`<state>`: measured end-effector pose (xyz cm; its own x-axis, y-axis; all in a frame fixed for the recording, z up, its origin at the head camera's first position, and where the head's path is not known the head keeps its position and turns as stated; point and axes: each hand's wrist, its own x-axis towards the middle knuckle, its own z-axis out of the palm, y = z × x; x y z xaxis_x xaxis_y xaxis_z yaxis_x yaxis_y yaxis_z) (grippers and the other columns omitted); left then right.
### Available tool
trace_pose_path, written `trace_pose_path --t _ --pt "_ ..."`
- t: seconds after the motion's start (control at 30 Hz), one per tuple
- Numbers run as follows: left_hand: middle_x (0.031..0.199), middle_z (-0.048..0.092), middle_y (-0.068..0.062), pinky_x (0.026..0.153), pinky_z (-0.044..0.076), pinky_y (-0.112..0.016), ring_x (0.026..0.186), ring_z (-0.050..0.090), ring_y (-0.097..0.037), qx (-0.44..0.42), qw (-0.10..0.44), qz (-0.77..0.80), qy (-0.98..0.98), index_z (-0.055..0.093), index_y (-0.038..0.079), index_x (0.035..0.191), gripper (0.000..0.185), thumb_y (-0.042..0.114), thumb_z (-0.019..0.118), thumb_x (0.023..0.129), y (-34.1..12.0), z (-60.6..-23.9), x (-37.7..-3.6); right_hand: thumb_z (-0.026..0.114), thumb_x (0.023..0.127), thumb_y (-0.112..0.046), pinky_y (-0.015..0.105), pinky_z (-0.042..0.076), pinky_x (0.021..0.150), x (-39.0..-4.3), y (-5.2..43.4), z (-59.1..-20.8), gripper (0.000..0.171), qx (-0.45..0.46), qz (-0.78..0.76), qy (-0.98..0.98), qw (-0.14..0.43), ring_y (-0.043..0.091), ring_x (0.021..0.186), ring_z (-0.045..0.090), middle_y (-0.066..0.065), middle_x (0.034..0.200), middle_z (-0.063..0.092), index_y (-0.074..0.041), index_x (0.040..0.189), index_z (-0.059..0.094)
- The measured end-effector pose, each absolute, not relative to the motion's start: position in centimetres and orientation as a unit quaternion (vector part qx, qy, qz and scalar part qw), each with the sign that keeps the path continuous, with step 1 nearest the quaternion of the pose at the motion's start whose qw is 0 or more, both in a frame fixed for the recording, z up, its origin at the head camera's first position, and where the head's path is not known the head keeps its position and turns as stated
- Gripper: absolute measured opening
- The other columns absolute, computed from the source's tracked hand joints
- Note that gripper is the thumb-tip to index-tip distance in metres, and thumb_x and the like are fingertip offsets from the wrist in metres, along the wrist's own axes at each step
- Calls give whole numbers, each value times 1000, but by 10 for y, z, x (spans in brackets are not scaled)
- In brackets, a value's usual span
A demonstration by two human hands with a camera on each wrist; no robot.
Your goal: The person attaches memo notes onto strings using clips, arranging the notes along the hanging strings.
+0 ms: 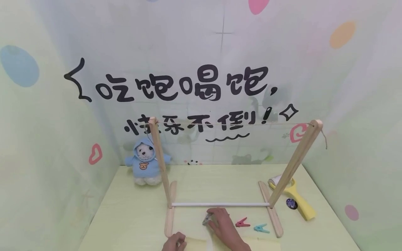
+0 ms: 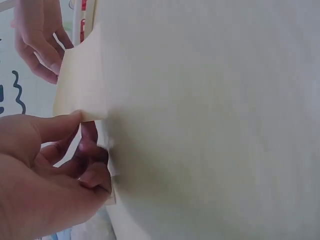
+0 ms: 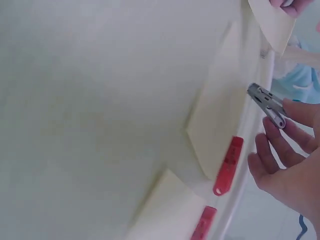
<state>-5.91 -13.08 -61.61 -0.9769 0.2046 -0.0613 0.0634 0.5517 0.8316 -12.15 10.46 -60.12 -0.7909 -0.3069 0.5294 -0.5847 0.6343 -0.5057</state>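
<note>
My left hand (image 1: 174, 242) pinches the edge of a cream paper cutout (image 2: 82, 82) between thumb and fingers. In the left wrist view the cutout stands up from the table and has a curved notch at its upper edge. A small grey clothes peg (image 3: 268, 105) is held between the thumb and fingertips of my right hand (image 3: 295, 150). In the head view this hand is over the table just in front of the white rod (image 1: 220, 204). A red peg (image 1: 241, 223) and a teal peg (image 1: 260, 228) lie to its right.
A wooden stand spans the middle, its left post (image 1: 161, 160) and right post (image 1: 296, 162) joined by a string (image 1: 235, 124). More cream paper (image 1: 265, 245) lies at the front. Behind are a plush bear (image 1: 146, 167) and a yellow-handled roller (image 1: 303, 204).
</note>
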Motion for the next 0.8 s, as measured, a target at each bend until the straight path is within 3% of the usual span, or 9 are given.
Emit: trace_pose_path --t 0.1,0.23,0.4,0.53,0.63,0.8 --pt "88 69 -5 57 39 -17 65 43 7 38 83 519 850 67 2 105 16 15 65 96 -129 -595 -59 80 80 -1 19 50 66 -124 111 -587 37 249 397 -868 162 20 93 59 3 101 71 -7 114 67" --pt "91 71 -3 61 42 -16 70 48 8 -29 32 553 832 73 7 107 18 18 71 92 -126 -563 -66 80 80 -4 25 54 77 -130 122 -552 42 223 416 -870 142 21 97 61 2 104 71 -7 120 67" --pt "86 65 2 66 46 -18 72 52 1 -64 -49 576 814 75 15 104 15 24 73 92 -125 -508 -90 82 78 -7 32 55 90 -143 141 -488 40 254 395 -865 179 19 102 63 2 107 70 -5 115 67" --pt "96 66 3 73 48 -19 80 56 -4 -49 -96 595 797 74 20 104 14 29 71 94 -121 -459 -109 81 79 -7 22 51 99 -146 155 -427 38 306 370 -852 211 18 111 60 3 114 68 -8 114 67" --pt "114 68 5 80 48 -19 94 58 -5 -32 -118 608 785 73 20 108 18 32 69 96 -115 -428 -120 81 80 -6 14 43 107 -144 161 -381 38 326 372 -841 220 18 119 58 6 122 65 -9 115 67" --pt "130 67 3 85 49 -18 106 59 -6 7 -156 625 765 71 17 115 22 31 67 98 -104 -389 -137 82 78 1 11 40 109 -141 160 -313 39 355 375 -818 253 16 122 56 10 126 62 -7 113 69"
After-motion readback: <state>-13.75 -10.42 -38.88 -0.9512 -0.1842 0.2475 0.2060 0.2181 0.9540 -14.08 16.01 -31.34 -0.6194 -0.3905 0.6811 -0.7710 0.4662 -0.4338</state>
